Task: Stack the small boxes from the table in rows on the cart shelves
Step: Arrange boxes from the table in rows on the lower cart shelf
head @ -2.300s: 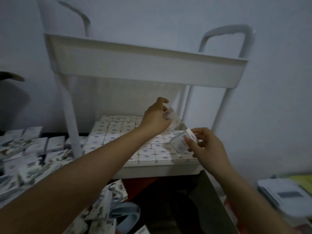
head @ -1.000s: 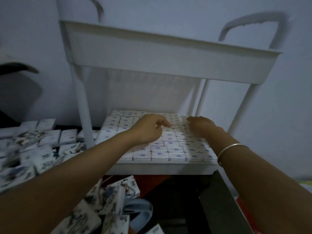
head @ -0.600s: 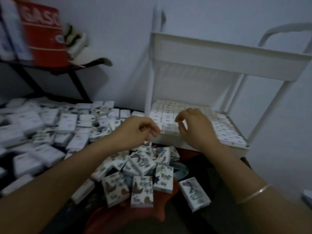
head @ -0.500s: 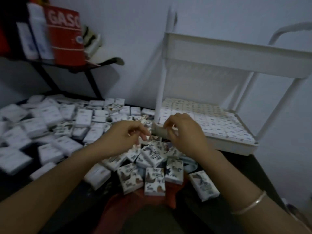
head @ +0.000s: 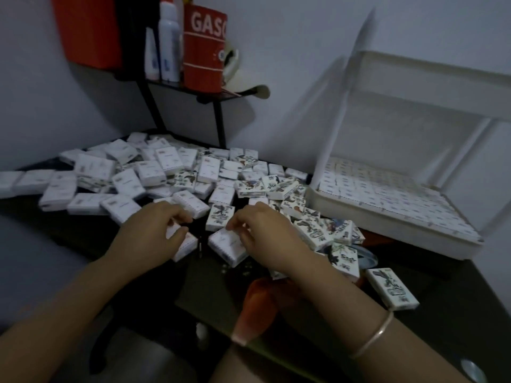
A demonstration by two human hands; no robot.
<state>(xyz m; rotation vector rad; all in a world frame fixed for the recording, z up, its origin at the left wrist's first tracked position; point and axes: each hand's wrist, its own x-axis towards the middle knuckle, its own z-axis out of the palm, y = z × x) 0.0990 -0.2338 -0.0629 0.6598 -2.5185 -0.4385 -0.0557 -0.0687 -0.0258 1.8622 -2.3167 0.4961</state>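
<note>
Among loose boxes strewn on the desk, one box is clasped in the curled grip of the left hand and a second box is pinched by the right hand, both judged taken up for the rows already laid on the cart shelf.

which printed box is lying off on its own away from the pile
The printed box at the near right, beside the bracelet: it lies flat alone on the dark table, while the rest crowd together in the pile.
</note>
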